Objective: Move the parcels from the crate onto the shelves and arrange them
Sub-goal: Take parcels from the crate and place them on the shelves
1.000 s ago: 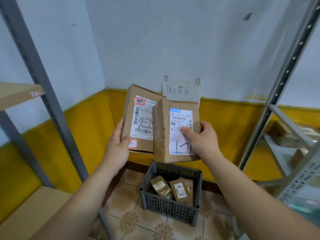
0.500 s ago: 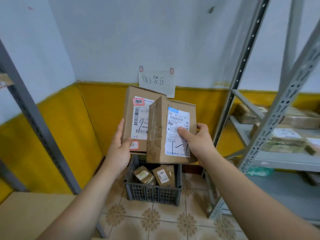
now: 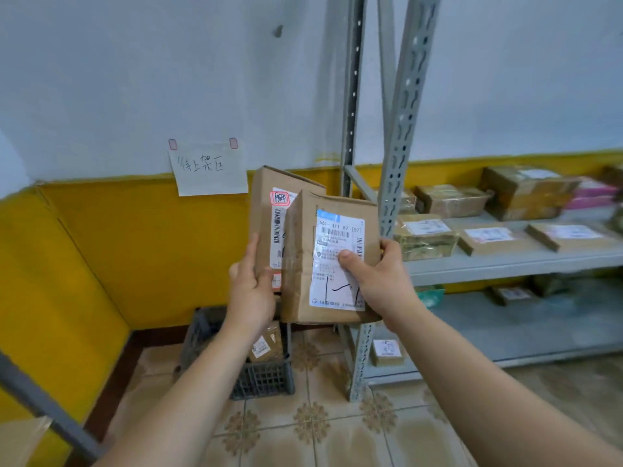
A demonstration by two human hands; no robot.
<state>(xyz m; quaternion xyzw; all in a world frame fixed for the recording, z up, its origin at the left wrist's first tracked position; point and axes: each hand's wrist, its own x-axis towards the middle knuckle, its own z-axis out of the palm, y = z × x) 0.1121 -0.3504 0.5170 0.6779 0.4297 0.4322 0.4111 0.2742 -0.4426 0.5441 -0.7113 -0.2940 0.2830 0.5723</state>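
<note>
I hold two brown cardboard parcels upright at chest height. My left hand (image 3: 251, 291) grips the rear parcel (image 3: 269, 203), which bears a barcode label with a red stamp. My right hand (image 3: 377, 281) grips the front parcel (image 3: 303, 264), thumb pressed on its white shipping label. The front parcel overlaps the rear one. Below them on the tiled floor stands the dark grey plastic crate (image 3: 266, 379), with a small labelled parcel (image 3: 266, 345) showing inside; my left forearm hides much of it. The grey metal shelves (image 3: 505, 264) stand to the right.
The shelf unit's perforated upright (image 3: 401, 136) rises just right of the parcels. Several taped parcels (image 3: 451, 200) lie on the upper shelf, a few more on lower ones (image 3: 387, 352). A handwritten paper sign (image 3: 209, 168) hangs on the wall. Another rack's post (image 3: 40, 402) crosses bottom left.
The view has swung right, bringing the right-hand shelves and their parcels into sight. Both hands keep the same hold on the two parcels, which now overlap more.
</note>
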